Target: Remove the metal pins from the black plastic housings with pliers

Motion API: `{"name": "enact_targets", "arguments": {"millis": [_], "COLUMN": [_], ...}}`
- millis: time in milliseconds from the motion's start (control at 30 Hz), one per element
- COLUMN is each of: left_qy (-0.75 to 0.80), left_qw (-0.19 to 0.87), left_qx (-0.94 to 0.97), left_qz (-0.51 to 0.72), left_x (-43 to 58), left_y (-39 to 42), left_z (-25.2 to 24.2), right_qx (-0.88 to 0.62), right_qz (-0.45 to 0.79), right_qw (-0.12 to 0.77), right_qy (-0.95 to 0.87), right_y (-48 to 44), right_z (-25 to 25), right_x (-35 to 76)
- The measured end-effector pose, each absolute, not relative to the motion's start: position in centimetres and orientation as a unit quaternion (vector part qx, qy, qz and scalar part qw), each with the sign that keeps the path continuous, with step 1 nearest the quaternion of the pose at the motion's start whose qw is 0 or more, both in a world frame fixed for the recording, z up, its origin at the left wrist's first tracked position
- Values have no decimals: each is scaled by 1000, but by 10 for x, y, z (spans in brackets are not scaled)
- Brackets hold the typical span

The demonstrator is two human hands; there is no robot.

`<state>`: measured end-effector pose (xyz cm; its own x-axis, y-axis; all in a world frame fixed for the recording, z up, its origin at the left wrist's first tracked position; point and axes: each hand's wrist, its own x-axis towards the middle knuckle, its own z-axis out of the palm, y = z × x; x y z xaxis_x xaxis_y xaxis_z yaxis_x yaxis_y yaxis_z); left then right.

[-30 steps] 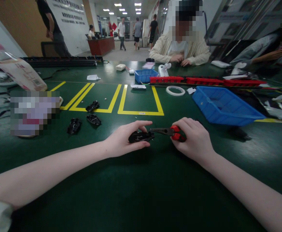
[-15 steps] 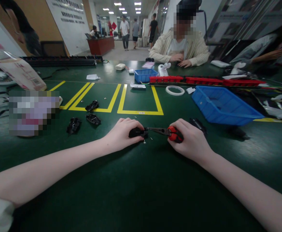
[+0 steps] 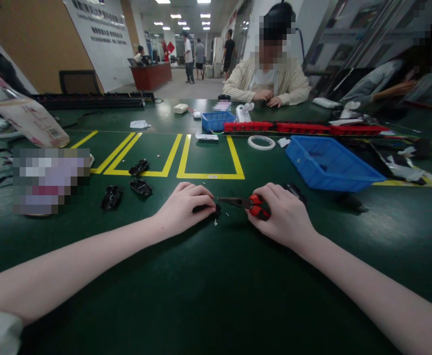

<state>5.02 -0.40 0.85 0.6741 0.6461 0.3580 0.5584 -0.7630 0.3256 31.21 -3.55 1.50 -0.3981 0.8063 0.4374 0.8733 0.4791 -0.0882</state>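
Observation:
My left hand (image 3: 186,207) is closed around a small black part (image 3: 218,211), most of it hidden under the fingers. In my right hand (image 3: 284,212) are red-handled long-nose pliers (image 3: 257,206), their tips pointing left and lying close to the black part; whether they touch it I cannot tell. A few tiny pale bits (image 3: 215,223) lie on the green table (image 3: 216,286) just below and beside the part. Three more black parts lie to the left: one (image 3: 111,197) nearest the pink-purple pack, one (image 3: 141,187) beside it, one (image 3: 139,167) on the yellow tape.
A large blue bin (image 3: 334,165) stands at the right, a small blue bin (image 3: 218,121) further back. Between them are a tape roll (image 3: 261,143) and a long red strip (image 3: 297,128). At left are a bottle (image 3: 34,118) and a pixelated pack (image 3: 49,180). A person sits opposite.
The view has shifted slightly. The plier tips have drawn a little away from the black part, and my left fingers now cover more of it.

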Motion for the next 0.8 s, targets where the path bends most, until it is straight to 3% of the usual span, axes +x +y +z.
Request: {"name": "enact_targets", "arguments": {"millis": [467,800], "left_qy": [332,346], "left_qw": [12,9], "left_qx": [911,896], "left_qz": [244,278], "left_x": [45,47], "left_y": [9,9], "left_z": [2,4], "right_qx": [-582,-547], "right_qz": [299,364], "right_qw": [253,273], "right_qy": [-713,-703], "right_y": [-29,-21], "right_z": [27,20], "right_x": [319,330]}}
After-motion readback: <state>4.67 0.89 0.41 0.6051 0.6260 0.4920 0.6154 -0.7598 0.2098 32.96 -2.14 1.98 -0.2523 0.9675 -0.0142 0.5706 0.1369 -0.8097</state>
